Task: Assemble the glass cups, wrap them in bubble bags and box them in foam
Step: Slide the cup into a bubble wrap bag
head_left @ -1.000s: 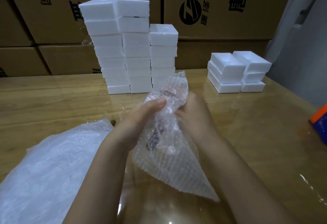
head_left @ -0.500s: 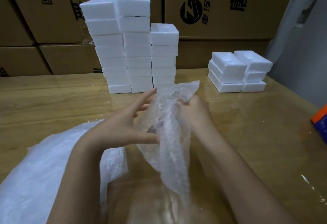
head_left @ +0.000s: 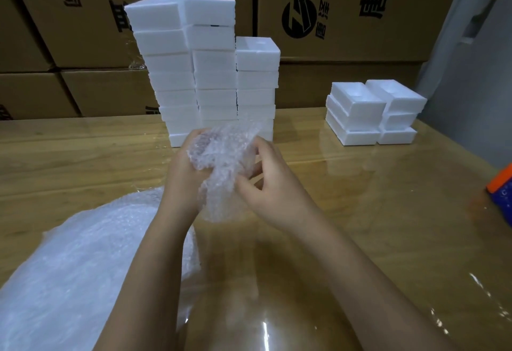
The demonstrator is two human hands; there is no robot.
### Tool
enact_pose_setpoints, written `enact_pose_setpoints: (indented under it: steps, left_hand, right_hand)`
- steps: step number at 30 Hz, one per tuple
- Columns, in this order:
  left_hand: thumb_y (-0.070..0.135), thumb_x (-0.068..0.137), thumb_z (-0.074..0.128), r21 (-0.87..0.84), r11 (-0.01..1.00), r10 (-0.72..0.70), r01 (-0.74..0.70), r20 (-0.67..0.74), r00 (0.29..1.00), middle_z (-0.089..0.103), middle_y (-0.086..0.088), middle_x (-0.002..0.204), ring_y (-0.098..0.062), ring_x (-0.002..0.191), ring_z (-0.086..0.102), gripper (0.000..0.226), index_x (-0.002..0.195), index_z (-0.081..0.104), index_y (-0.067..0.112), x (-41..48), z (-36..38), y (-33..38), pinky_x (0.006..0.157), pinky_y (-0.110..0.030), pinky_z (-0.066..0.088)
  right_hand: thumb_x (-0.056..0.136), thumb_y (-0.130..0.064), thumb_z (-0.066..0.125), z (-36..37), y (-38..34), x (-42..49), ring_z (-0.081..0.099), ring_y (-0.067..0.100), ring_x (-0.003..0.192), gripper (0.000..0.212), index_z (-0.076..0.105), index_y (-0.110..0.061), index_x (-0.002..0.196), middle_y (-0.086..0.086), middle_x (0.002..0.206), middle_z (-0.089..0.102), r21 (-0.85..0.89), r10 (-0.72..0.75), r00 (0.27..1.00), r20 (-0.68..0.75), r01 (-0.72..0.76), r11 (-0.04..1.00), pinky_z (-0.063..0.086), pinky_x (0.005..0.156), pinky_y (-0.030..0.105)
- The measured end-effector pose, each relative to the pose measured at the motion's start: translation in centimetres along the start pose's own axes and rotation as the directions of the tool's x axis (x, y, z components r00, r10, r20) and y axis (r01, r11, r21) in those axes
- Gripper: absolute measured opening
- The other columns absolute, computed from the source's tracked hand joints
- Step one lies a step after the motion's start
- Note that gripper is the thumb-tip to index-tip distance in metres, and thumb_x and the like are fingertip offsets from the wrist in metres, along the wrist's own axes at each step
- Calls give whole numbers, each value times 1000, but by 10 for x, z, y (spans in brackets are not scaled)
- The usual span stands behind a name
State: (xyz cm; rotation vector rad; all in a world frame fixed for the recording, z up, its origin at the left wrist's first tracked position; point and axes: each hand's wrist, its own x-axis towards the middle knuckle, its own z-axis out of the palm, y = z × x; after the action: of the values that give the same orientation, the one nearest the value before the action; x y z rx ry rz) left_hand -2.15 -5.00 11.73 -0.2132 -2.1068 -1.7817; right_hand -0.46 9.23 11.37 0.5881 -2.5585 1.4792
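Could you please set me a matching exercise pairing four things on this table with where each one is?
Things:
1. bubble bag
2. tall foam stack
3. low foam stack
4. bubble bag heap

Places:
A. back right of the table
B. near left
C. gripped by left hand and right hand
D. back middle

Pairs: 1-C, 2-D, 3-A, 4-B

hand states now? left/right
Left hand: grips the bubble bag, fingers curled round its upper left side.
Right hand: pinches the same bubble bag from its right side.
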Motion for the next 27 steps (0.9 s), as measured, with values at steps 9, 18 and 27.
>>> enact_pose_setpoints:
  steps: [9, 18, 27]
  left_hand:
    - [26, 76, 48, 117, 993, 4, -30, 214, 977, 66, 13, 98, -6, 87, 63, 29, 102, 63, 28, -6, 8, 1, 68, -21, 48]
    - [56, 78, 58, 108, 994, -68, 16, 493, 867, 66, 15, 119, -5, 112, 61, 53, 126, 54, 33, -14, -4, 7, 97, -34, 47]
    - [14, 90, 49, 434, 894, 7, -115, 242, 970, 64, 8, 96, 1, 75, 57, 35, 123, 53, 23, -10, 9, 8, 58, -16, 41]
  right_hand:
    - [83, -30, 64, -2, 14, 8, 57, 9, 99, 36, 47, -27, 113, -8, 116, 52, 62, 49, 992, -114, -42, 997, 53, 83, 36]
    - [77, -11, 61, -11, 21, 11, 61, -4, 72, 31, 52, -40, 84, -21, 79, 63, 181, 215, 925, -312, -164, 970, 51, 57, 15]
    - [82, -23, 59, -19, -1, 2, 55, 8, 94, 31, 43, -26, 108, -10, 112, 46, 9, 139, 985, -101, -139, 990, 51, 74, 29]
